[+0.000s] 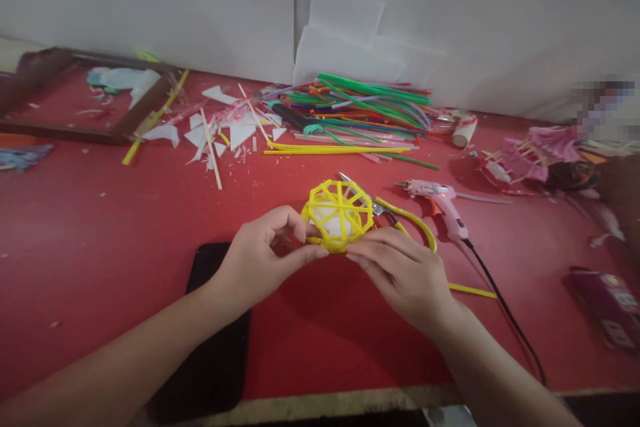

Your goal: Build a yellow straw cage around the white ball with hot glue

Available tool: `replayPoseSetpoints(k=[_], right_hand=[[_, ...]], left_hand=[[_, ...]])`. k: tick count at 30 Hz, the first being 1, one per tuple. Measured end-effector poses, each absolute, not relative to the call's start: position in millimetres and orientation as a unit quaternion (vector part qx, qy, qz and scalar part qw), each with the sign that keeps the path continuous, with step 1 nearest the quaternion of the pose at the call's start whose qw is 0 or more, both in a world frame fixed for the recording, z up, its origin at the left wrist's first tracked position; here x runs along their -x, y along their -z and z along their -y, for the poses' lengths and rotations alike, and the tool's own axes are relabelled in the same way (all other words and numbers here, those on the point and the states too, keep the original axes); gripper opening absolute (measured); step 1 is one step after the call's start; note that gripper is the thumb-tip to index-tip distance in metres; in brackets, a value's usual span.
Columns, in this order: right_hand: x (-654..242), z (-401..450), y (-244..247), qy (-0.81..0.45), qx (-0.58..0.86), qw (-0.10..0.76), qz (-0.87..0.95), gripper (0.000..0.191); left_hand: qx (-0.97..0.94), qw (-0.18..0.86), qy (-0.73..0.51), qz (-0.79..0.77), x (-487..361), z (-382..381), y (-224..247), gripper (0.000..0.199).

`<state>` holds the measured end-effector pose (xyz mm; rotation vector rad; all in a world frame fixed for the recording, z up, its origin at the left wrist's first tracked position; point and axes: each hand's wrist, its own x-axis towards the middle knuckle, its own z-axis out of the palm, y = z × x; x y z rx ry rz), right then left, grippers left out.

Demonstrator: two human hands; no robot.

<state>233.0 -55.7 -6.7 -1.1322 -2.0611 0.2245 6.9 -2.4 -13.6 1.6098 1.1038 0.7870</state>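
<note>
Between my two hands is a small round frame of yellow strips (341, 208), with spokes meeting at its middle and something white inside. My left hand (270, 247) pinches its lower left rim between thumb and fingers. At the lower right rim, the fingertips of my right hand (405, 270) are closed on the same frame. Just behind it lie scissors or pliers with yellow handles (420, 220), partly hidden by the frame and my right hand. A pink glue gun (443, 203) rests on the table to the right, its black cord running toward the front edge.
A black phone (215, 347) lies under my left forearm. At the back are a pile of coloured pipe-cleaner-like sticks (370, 103), yellow strips (335, 149) and white scraps (243, 135). A brown wooden frame (60, 130) sits at left, a dark red object (603, 307) at right.
</note>
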Motion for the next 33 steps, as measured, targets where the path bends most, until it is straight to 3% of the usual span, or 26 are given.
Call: replayPoseSetpoints(k=[10,21,33], right_hand=[[-232.8,55.5,5.1,-0.067,0.451,0.373,0.808,0.012],[-232.2,55.1,7.9,-0.081,0.452,0.384,0.801,0.008],[-230.0,54.8,7.6,-0.058,0.461,0.388,0.796,0.009]], left_hand=[[-0.663,0.479,-0.393,-0.421,-8.9,1.3,15.6,0.026],[-0.782,0.338,-0.38,-0.36,-4.2,0.2,17.2,0.012],[-0.845,0.217,-0.36,-0.332,-4.1,0.7,15.6,0.017]])
